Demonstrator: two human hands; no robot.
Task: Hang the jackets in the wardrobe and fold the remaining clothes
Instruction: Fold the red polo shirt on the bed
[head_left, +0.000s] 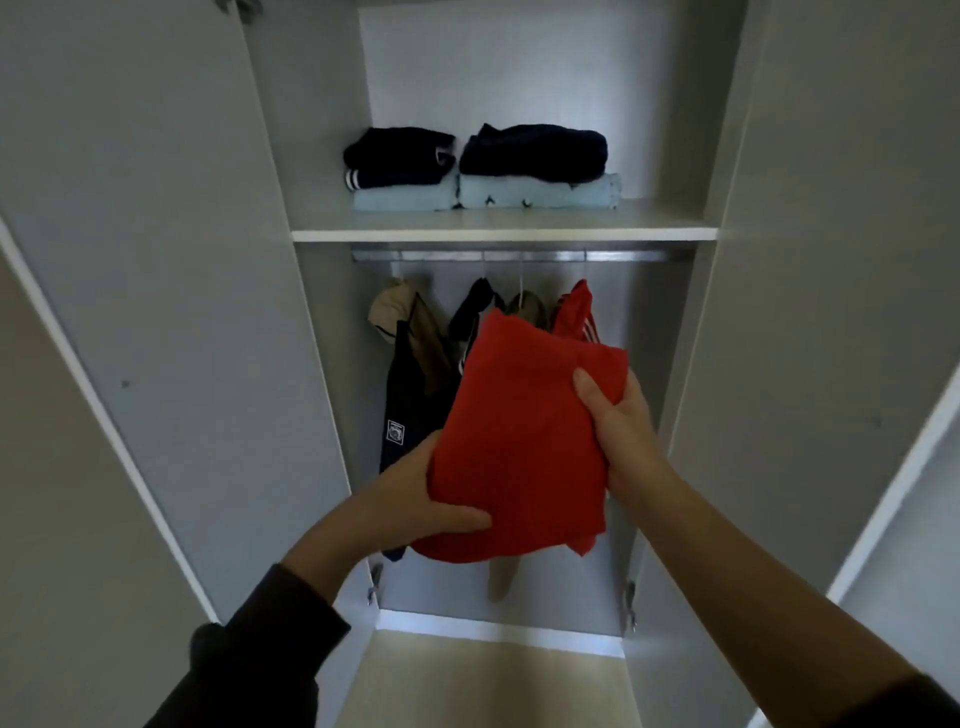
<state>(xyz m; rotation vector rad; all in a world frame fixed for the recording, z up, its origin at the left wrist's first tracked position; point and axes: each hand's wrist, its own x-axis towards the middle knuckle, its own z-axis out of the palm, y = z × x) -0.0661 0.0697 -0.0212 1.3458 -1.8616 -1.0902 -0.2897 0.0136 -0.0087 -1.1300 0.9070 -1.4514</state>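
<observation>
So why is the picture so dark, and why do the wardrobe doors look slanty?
Head view: dim light, hanging jackets shadowed under the shelf; head view: the wide-angle lens makes the left door lean outward; head view: slightly soft overall, the folded red garment stands out.

Folded red garment (519, 441) between hands (415, 493) (618, 431)

Just one cam, worn on the person's head, approx. square-on to the open wardrobe (519, 78) & pitched a bit down. Wide-angle (the door (156, 260) edges splay out either side), so it takes in shelf (504, 235) up top, rail (519, 255) below it, floor (493, 686) at the bottom. Very close in: forearms enter from the lower corners, left hand (415, 493) & right hand (618, 431) w/ the red garment (519, 441) near centre.
</observation>
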